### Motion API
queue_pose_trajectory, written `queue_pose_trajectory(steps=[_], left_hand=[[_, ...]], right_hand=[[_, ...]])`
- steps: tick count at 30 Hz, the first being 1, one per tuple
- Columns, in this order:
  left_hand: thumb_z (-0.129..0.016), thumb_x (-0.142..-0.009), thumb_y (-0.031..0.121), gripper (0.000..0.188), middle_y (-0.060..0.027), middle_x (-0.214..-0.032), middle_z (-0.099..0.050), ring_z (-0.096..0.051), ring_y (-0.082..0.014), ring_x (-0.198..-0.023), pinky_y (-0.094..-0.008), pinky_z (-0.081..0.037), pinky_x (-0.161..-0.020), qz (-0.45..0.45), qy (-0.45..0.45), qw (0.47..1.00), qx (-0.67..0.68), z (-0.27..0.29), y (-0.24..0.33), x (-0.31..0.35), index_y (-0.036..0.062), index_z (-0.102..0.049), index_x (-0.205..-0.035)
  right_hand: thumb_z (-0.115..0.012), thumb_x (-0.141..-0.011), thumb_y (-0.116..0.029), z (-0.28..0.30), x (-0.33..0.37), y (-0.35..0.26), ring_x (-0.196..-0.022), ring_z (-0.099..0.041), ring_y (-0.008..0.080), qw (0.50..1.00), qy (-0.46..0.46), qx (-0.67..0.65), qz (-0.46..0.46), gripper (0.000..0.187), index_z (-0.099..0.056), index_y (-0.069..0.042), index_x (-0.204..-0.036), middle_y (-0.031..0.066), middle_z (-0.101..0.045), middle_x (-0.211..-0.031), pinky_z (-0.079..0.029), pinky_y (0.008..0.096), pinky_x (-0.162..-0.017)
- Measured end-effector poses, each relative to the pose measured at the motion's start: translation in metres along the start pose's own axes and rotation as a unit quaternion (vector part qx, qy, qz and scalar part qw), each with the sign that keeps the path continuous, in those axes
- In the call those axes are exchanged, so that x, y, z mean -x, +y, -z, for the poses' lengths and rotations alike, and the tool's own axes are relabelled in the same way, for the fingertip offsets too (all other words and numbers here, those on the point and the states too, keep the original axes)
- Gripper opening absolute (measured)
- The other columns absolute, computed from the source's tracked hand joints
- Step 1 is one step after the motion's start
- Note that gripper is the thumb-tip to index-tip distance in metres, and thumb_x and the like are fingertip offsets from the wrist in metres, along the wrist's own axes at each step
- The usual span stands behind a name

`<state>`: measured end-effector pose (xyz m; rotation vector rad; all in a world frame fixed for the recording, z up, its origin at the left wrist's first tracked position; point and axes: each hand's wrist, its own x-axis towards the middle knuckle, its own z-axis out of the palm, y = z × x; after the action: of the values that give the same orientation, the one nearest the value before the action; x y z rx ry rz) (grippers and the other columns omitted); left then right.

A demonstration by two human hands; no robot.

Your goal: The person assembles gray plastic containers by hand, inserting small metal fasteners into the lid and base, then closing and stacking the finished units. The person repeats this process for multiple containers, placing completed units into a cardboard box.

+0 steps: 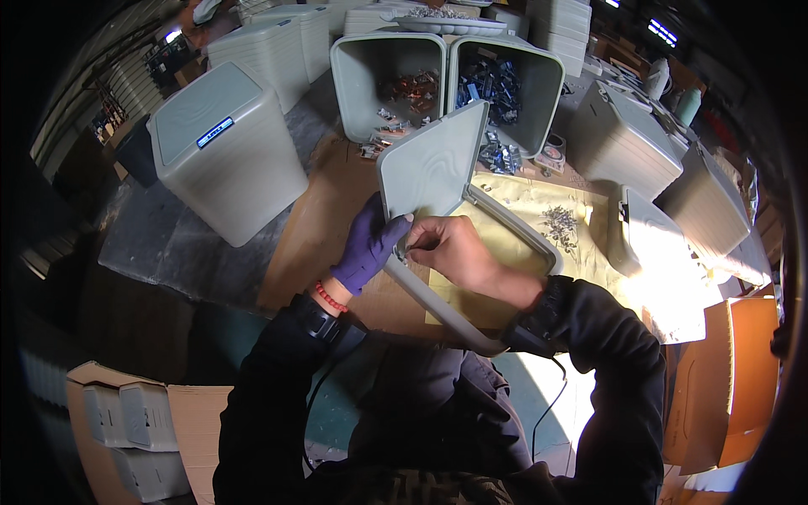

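Note:
A grey plastic rim frame (446,316) rests over the front of the workbench, its flat lid (433,160) swung up. My left hand (369,246), in a purple glove, is closed around the frame's left corner, beside the lower edge of the lid. At that same corner my right hand (461,252), bare, pinches with thumb and forefinger. What lies between those fingertips is too small and covered to make out. Small metal pieces (560,227) are scattered on yellow paper (505,189) to the right of the lid.
Two tipped bins (341,84) behind the lid hold copper-coloured and dark metal parts. A closed lidded bin (244,185) stands left. More grey bins (627,143) and lids crowd the right. Cardboard boxes (198,438) flank me below, one holding grey containers.

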<state>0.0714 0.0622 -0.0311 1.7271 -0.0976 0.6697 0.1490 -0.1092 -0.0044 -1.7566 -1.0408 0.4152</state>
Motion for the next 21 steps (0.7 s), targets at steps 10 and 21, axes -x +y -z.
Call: queue_pose_trajectory(steps=[10,21], left_hand=[[-0.066,-0.097,0.021,0.034,-0.0083,-0.108,-0.066,-0.059,-0.015,-0.097,-0.0329,-0.049,-0.087,0.021,-0.015,0.999,-0.019,0.003,0.006,0.0,-0.001,-0.058,-0.122],[-0.066,-0.099,0.026,0.034,-0.0071,-0.099,-0.068,-0.058,-0.0136,-0.09,-0.0315,-0.049,-0.082,0.063,-0.013,0.998,-0.017,0.011,0.019,-0.002,-0.0028,-0.063,-0.116]], right_hand=[[-0.073,-0.076,-0.005,-0.015,-0.006,0.008,-0.083,-0.065,0.0376,0.954,0.054,0.192,0.226,0.005,-0.071,-0.001,-0.08,0.0176,-0.064,-0.083,-0.053,0.0456,-0.076],[-0.083,-0.072,-0.017,-0.017,-0.005,-0.011,-0.087,-0.067,0.0438,0.965,0.107,0.238,0.002,0.048,-0.054,0.004,-0.104,0.0239,-0.066,-0.09,-0.055,0.0474,-0.077]])
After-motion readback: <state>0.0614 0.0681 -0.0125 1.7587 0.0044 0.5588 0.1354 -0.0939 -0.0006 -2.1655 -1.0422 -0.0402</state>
